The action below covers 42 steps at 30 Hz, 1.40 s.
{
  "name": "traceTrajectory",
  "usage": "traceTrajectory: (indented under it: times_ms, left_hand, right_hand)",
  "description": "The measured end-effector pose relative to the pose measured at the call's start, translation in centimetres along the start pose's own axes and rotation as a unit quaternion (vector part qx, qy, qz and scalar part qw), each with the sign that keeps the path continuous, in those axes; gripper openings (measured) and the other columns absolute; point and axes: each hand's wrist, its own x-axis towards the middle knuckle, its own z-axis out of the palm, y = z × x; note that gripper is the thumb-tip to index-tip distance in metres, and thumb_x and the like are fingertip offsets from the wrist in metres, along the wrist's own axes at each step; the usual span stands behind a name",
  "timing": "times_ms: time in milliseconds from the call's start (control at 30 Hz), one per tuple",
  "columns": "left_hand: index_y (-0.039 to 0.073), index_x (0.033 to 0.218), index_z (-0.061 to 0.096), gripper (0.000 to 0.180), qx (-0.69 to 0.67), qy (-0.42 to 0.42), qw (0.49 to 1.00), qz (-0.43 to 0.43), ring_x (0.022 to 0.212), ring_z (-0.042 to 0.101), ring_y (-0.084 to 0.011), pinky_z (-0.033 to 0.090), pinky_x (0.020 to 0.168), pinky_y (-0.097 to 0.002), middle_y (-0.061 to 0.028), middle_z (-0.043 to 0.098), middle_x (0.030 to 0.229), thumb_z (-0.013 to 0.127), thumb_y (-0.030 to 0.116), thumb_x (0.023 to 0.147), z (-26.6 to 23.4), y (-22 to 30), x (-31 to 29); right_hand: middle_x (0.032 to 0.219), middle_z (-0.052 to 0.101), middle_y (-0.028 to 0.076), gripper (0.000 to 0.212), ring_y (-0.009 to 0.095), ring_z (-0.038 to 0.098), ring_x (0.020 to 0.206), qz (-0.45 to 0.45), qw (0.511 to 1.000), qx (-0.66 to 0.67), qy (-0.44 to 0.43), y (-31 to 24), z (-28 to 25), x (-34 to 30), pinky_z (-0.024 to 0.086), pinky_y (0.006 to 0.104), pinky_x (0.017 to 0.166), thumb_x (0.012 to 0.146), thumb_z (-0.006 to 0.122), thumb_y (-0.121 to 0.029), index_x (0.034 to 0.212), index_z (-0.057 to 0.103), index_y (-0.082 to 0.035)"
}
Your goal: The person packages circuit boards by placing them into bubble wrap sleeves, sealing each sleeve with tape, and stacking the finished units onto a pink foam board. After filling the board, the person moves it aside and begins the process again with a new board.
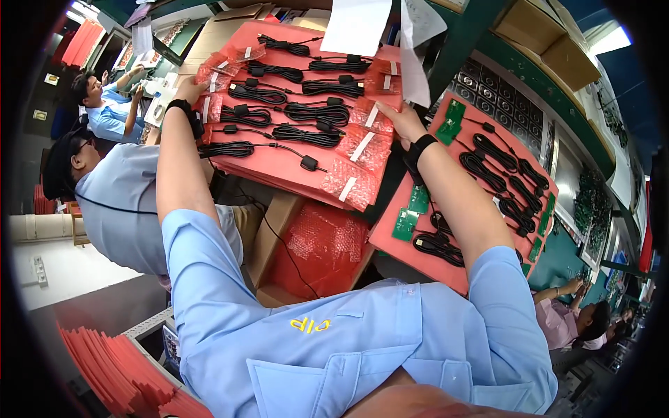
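A pink foam sheet (pixel 254 171) lies in front of me on a stack of similar sheets. Coiled black cables (pixel 317 113) are laid out on it in two columns. Red bubble-wrap pouches (pixel 366 148) with white strips line its left and right sides. At the left edge, my left hand (pixel 188 93) grips the sheet beside the pouches there. My right hand (pixel 405 124) is closed on the opposite edge, thumb on top next to a pouch. The undersides of both hands' fingers are hidden.
To the right, another pink sheet (pixel 394 240) bears black cables and green circuit boards (pixel 405 224). Below stands a cardboard box (pixel 274 230) with red bubble wrap (pixel 324 244). A person (pixel 125 195) is close on my left. White papers (pixel 355 24) hang at the far edge.
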Motion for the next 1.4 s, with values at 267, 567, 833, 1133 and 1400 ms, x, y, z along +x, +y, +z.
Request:
traceTrajectory:
  times_ms: [267, 567, 833, 1133, 1400]
  left_hand:
    - [-0.004, 0.123, 0.052, 0.064, 0.160, 0.028, 0.986, -0.030, 0.111, 0.056, -0.0321, 0.042, 0.095, -0.0378, -0.0213, 0.060, 0.116, 0.070, 0.037, 0.077, 2.2, -7.1, 3.5]
    - [-0.007, 0.131, 0.042, 0.070, -0.045, 0.135, 0.978, 0.154, 0.113, 0.055, -0.0277, 0.041, 0.095, -0.0332, -0.0239, 0.057, 0.118, 0.068, 0.033, 0.081, 3.9, 9.8, -7.7]
    - [-0.010, 0.131, 0.038, 0.054, -0.464, -0.117, 0.829, 0.289, 0.117, 0.052, -0.0263, 0.037, 0.102, -0.0359, -0.0243, 0.047, 0.129, 0.057, 0.019, 0.089, 12.7, 14.4, -44.6]
    - [-0.006, 0.116, 0.048, 0.041, -0.706, -0.151, 0.676, 0.145, 0.091, 0.065, -0.0279, 0.054, 0.079, -0.0355, -0.0217, 0.061, 0.105, 0.056, 0.026, 0.091, 13.5, 6.4, -57.5]
    - [0.001, 0.101, 0.061, 0.025, -0.367, -0.074, 0.897, -0.235, 0.088, 0.060, -0.0151, 0.048, 0.071, -0.0274, -0.0072, 0.065, 0.092, 0.063, 0.021, 0.086, 41.1, -9.0, -43.5]
  right_hand:
    - [0.117, 0.058, 0.007, 0.052, 0.017, 0.057, 0.107, 0.087, 0.996, -0.013, 0.029, -2.9, 1.1, -3.0, 0.047, 0.0334, 0.089, 0.089, 0.063, -0.027, 0.129, 0.042, -0.001]
    - [0.123, 0.054, 0.009, 0.053, 0.014, 0.055, 0.103, 0.055, 0.990, 0.122, -0.045, -18.9, -0.7, -20.7, 0.045, 0.0285, 0.086, 0.095, 0.050, -0.023, 0.139, 0.030, -0.001]
    - [0.088, 0.046, 0.001, 0.055, 0.006, 0.047, 0.079, -0.114, 0.939, 0.280, -0.163, -29.1, -7.5, -37.3, 0.037, 0.0241, 0.067, 0.089, 0.053, -0.006, 0.137, 0.028, 0.003]
    - [0.097, 0.052, 0.002, 0.036, 0.011, 0.047, 0.089, 0.056, 0.998, 0.033, -0.020, -19.6, -8.6, -34.5, 0.039, 0.0268, 0.083, 0.096, 0.044, -0.020, 0.125, 0.046, 0.001]
    - [0.097, 0.060, 0.005, 0.028, 0.010, 0.055, 0.086, 0.077, 0.981, -0.177, -0.012, -15.0, -3.7, -32.9, 0.044, 0.0235, 0.081, 0.093, 0.052, -0.014, 0.118, 0.053, 0.000]
